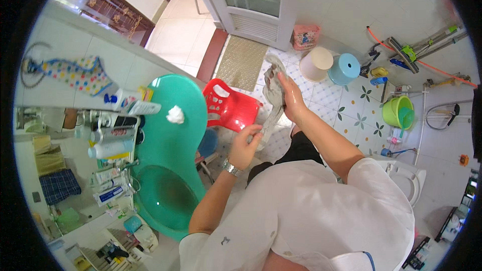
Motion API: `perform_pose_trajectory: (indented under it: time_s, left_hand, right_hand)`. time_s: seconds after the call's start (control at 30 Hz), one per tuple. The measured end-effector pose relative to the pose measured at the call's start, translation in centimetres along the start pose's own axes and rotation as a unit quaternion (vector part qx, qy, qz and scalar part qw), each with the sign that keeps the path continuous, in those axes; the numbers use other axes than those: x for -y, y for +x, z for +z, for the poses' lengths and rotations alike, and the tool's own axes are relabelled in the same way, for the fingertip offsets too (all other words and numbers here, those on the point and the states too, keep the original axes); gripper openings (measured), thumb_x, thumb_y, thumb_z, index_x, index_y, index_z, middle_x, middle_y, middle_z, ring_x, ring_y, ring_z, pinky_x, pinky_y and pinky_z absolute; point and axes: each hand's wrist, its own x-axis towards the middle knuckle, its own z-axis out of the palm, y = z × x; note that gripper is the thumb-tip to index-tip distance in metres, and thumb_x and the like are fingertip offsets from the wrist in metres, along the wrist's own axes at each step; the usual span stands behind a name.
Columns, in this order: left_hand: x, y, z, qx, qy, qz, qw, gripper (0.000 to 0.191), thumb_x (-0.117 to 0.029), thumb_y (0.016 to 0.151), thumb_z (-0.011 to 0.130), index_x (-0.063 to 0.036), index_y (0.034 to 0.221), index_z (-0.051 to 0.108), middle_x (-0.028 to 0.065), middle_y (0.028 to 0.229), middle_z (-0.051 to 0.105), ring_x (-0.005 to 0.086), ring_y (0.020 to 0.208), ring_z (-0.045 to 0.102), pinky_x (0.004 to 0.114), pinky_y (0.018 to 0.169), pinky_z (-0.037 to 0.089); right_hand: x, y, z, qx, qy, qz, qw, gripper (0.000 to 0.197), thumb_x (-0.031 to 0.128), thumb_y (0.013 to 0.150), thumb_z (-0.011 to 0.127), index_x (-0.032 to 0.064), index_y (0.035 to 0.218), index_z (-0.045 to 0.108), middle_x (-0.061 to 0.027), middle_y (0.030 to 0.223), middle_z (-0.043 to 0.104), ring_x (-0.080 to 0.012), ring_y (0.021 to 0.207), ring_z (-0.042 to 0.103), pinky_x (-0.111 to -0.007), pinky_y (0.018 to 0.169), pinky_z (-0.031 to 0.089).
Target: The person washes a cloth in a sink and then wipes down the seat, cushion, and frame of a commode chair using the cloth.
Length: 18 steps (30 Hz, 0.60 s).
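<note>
A damp-looking grey cloth (274, 98) is stretched between my two hands, above the tiled floor. My right hand (293, 98) grips its upper, bunched part from the side. Lower down, my left hand (244, 146), with a metal-band watch (231, 168) at the wrist, pinches the cloth's narrow end between thumb and fingers. Just beyond the cloth stands a small red plastic chair (237, 109), partly beside the green washbasin counter (184, 90). A crumpled white wad (176, 115) lies on that counter; its material is unclear.
The green basin (165, 195) is at my left, with bottles (113, 148) and toothpaste boxes (111, 194) along the wall. A beige stool (316, 64) and a blue stool (344, 69) stand ahead right, near a green bucket (393, 113). The toilet (408, 180) is to my right.
</note>
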Motion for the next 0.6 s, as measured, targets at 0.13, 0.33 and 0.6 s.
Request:
perform_pose_trajectory:
  time_s: [0.13, 0.33, 0.6]
  left_hand:
    - [0.8, 6.0, 5.4, 0.043, 0.051, 0.019, 0.998, 0.032, -0.015, 0.086, 0.067, -0.0026, 0.115, 0.062, 0.0126, 0.100, 0.063, 0.0230, 0.092, 0.060, 0.035, 0.082, 0.048]
    - [-8.4, 17.4, 10.0, -0.051, -0.385, -0.072, 0.919, 0.043, -0.018, 0.090, 0.063, -0.0006, 0.128, 0.051, 0.0101, 0.124, 0.057, 0.0197, 0.118, 0.052, 0.033, 0.097, 0.040]
    - [-9.7, 25.9, 9.2, -0.162, -0.278, -0.026, 0.946, 0.039, -0.002, 0.089, 0.063, -0.0001, 0.125, 0.051, 0.0062, 0.113, 0.059, 0.0126, 0.101, 0.057, 0.027, 0.087, 0.047]
  right_hand:
    - [4.7, 5.7, -4.3, 0.053, -0.028, -0.008, 0.998, 0.035, 0.036, 0.096, 0.054, 0.0058, 0.114, 0.053, -0.0055, 0.104, 0.059, -0.0147, 0.094, 0.056, -0.030, 0.085, 0.045]
    - [14.2, 7.8, -5.4, 0.221, -0.202, 0.043, 0.953, 0.037, 0.023, 0.090, 0.062, 0.0012, 0.119, 0.052, -0.0076, 0.107, 0.060, -0.0137, 0.095, 0.057, -0.030, 0.080, 0.048]
    - [17.9, 16.3, -6.1, 0.120, -0.405, -0.162, 0.892, 0.025, 0.024, 0.089, 0.067, 0.0026, 0.099, 0.059, -0.0027, 0.074, 0.060, -0.0111, 0.067, 0.054, -0.028, 0.060, 0.045]
